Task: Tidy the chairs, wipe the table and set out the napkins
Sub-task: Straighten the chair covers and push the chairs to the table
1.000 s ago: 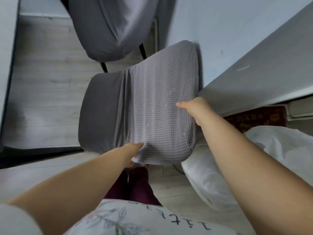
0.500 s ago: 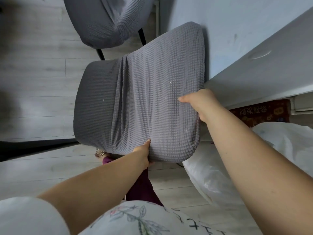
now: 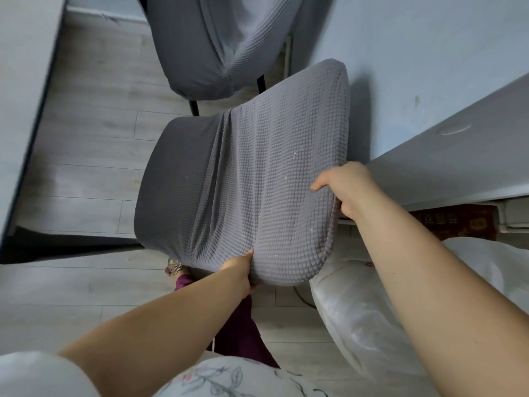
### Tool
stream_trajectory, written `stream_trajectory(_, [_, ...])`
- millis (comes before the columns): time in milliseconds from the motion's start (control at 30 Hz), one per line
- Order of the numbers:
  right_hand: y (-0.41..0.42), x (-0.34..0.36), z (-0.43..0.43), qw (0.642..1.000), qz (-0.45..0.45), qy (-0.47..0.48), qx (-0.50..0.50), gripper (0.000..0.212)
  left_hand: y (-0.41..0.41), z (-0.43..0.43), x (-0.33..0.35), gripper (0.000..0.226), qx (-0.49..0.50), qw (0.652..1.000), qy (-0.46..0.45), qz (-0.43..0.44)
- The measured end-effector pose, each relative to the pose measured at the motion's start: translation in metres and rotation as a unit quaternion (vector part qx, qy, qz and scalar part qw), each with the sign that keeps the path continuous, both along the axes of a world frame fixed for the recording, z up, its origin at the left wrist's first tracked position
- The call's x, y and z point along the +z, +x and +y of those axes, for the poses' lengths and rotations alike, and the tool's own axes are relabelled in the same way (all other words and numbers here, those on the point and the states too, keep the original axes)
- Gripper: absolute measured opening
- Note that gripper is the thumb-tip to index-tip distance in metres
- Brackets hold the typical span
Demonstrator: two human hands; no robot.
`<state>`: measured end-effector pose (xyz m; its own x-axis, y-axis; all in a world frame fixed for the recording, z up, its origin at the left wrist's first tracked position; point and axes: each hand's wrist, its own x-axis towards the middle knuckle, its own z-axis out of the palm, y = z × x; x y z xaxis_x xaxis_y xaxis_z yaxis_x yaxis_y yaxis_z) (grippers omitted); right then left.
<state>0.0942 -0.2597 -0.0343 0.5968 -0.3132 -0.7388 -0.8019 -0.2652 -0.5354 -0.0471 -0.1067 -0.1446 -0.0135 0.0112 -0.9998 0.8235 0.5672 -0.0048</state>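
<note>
Both hands hold the backrest of the near grey chair [image 3: 246, 179], which stands beside the white wall. The left hand [image 3: 239, 269] pinches its lower edge; the right hand [image 3: 347, 187] curls over the corner (fingertips hidden behind fabric). A second chair [image 3: 211, 44] stands just beyond.

- chair [image 3: 257, 181] is drawn slightly nearer the person, more of the seat showing
- left hand [image 3: 239, 272] now grips nearer the middle of the backrest's lower edge
- foot [image 3: 173, 267] now visible under the seat edge
</note>
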Motion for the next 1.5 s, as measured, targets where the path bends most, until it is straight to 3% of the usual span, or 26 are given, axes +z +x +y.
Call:
stream_trajectory(100, [0.001, 0.006, 0.015, 1.0, -0.022, 0.013, -0.003, 0.054, -0.008, 0.013, -0.005, 0.066, 0.035, 0.999, 0.005, -0.001])
stream_trajectory(233, [0.006, 0.014, 0.034, 0.998, -0.057, 0.034, -0.015, 0.029, -0.014, 0.026, -0.013, 0.047, 0.073, 0.997, 0.0, -0.011])
stream_trajectory(367, [0.01, 0.023, 0.055, 0.996, -0.077, 0.051, 0.002, 0.023, -0.017, 0.04, -0.032, 0.048, 0.096, 0.995, -0.003, -0.024])
stream_trajectory(567, [0.021, 0.034, 0.079, 0.991, -0.109, 0.075, 0.024, 0.022, -0.001, 0.052, 0.014, 0.015, 0.113, 0.993, 0.028, -0.035])
stream_trajectory(933, [0.051, 0.032, 0.115, 0.984, -0.136, 0.106, 0.054, 0.022, 0.023, 0.087, 0.024, 0.026, 0.22, 0.974, 0.024, -0.053])
stream_trajectory(1067, [0.056, 0.025, 0.137, 0.981, -0.13, 0.132, 0.053, 0.034, 0.029, 0.116, 0.018, 0.033, 0.232, 0.971, 0.037, -0.052])
stream_trajectory(1300, [0.068, 0.014, 0.179, 0.982, -0.112, 0.147, 0.044, 0.031, 0.041, 0.166, 0.011, 0.01, 0.234, 0.97, 0.057, -0.043])
stream_trajectory(1500, [0.075, 0.006, 0.22, 0.98, -0.107, 0.161, 0.056, 0.031, 0.046, 0.204, 0.012, 0.014, 0.24, 0.965, 0.093, -0.046])
